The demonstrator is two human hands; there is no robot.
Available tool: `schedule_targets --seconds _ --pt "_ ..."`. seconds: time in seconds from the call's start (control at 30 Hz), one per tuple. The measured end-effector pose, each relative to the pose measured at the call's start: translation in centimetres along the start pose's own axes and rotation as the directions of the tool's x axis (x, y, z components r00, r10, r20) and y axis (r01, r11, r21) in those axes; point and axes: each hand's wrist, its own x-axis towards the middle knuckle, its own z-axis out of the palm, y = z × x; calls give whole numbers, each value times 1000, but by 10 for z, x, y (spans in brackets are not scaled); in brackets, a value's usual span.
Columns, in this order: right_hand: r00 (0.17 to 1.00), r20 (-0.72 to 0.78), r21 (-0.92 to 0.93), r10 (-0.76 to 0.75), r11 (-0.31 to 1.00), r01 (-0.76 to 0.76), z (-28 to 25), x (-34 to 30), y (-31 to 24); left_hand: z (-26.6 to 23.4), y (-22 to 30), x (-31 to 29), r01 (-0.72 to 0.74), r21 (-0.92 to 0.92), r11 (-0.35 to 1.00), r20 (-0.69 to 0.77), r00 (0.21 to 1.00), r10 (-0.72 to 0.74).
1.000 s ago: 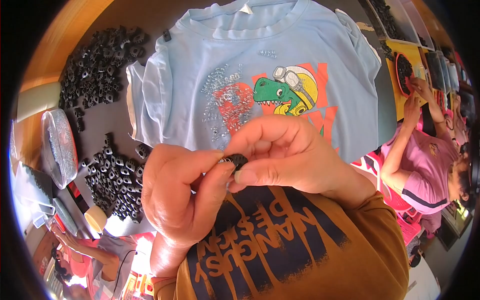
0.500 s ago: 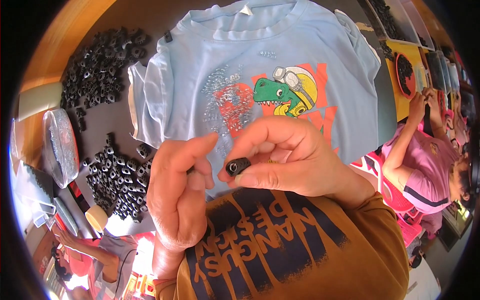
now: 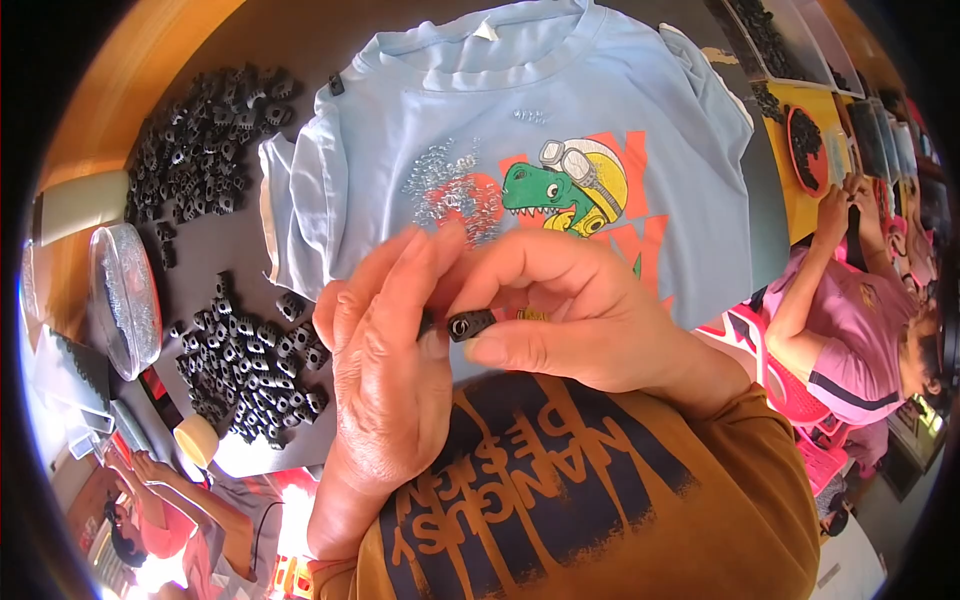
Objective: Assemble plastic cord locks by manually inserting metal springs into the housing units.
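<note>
My right hand (image 3: 570, 310) pinches a small black plastic piece (image 3: 470, 325) between thumb and fingertips. A silvery ring shows in the round opening at its left end. Close beside it, my left hand (image 3: 390, 370) has its fingers stretched upward and its thumb by the piece; a dark spot near that thumb is too small to name. Beyond my hands, a light blue T-shirt (image 3: 690, 130) with a green dinosaur print lies on the dark table. Many tiny silvery bits, seemingly small springs (image 3: 455, 195), are scattered on it, with a smaller cluster higher up.
Two heaps of black pieces, a far heap (image 3: 190, 140) and a nearer heap (image 3: 250, 370), lie left of the shirt. A clear round container (image 3: 125, 300) of silvery bits stands at the left edge. People work on both sides; a red bowl (image 3: 805, 150) sits at right.
My left hand has moved right and its fingers have straightened, coming up against the black piece. My right hand stays almost in place, still holding it.
</note>
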Motion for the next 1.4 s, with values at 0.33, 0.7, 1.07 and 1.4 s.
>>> schedule_targets --seconds 0.33,0.7,1.07,1.4 --pt "997 44 9 -70 998 70 0 1 5 6 0 -6 98 -254 962 2 995 -100" --pt "995 27 -56 -97 994 98 -1 0 6 4 -5 -12 25 -175 984 -173 983 -56" --pt "992 80 -257 -96 960 114 -7 0 -3 1 -2 -16 176 -641 747 -64 958 -280" --pt "945 62 -459 -322 831 313 -4 2 5 -13 3 -15 280 -816 506 103 931 -350"
